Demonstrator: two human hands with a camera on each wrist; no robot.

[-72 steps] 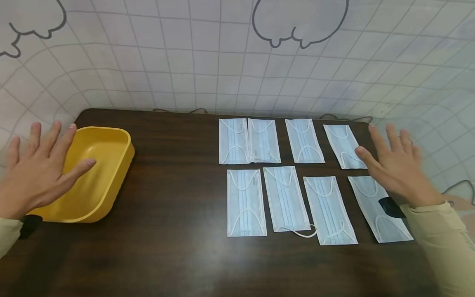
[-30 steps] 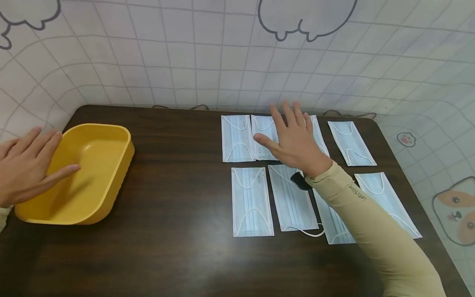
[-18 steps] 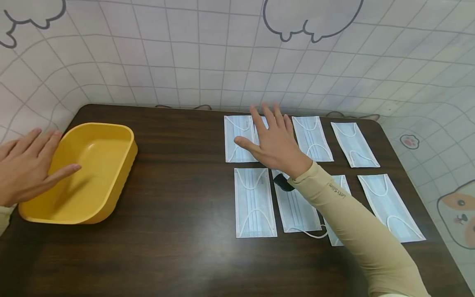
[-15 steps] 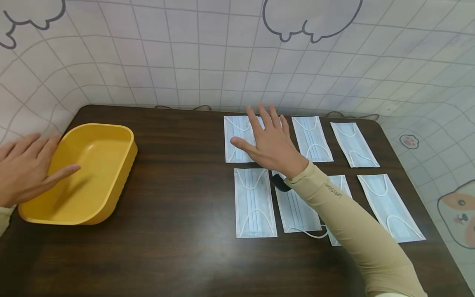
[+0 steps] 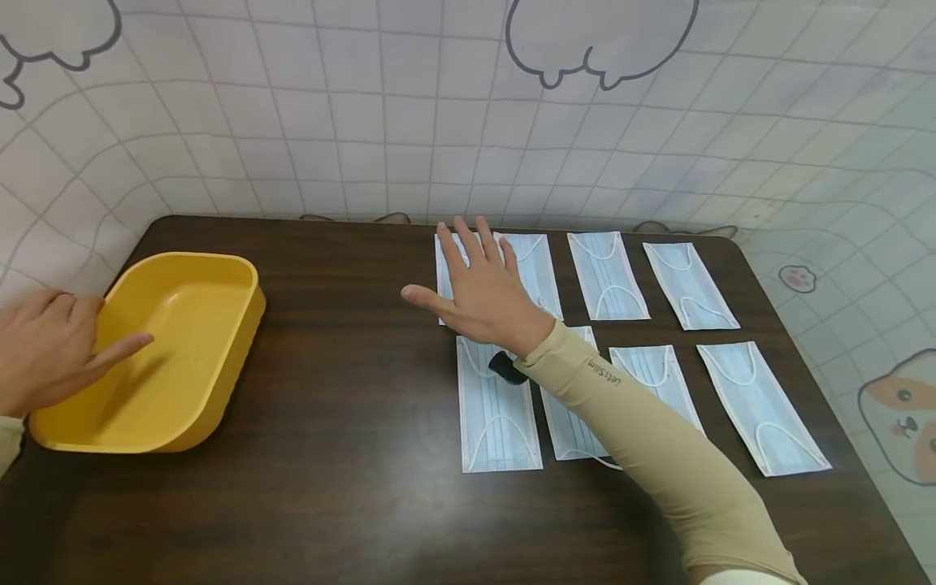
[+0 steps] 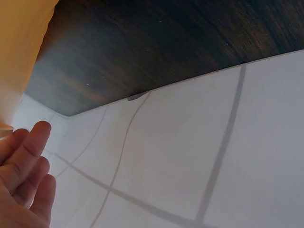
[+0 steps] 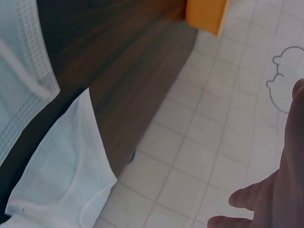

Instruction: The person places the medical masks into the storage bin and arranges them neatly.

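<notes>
Yellow bin, tips of left fingers wrist-view only, contact uncertain.

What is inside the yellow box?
In the yellow box, only its bare bottom and inner walls show; the left hand covers part of its left side, hiding what lies there.

Our right hand has moved left.
It now mostly hides the leftmost rear face mask; our left hand has bent its fingers.
</notes>
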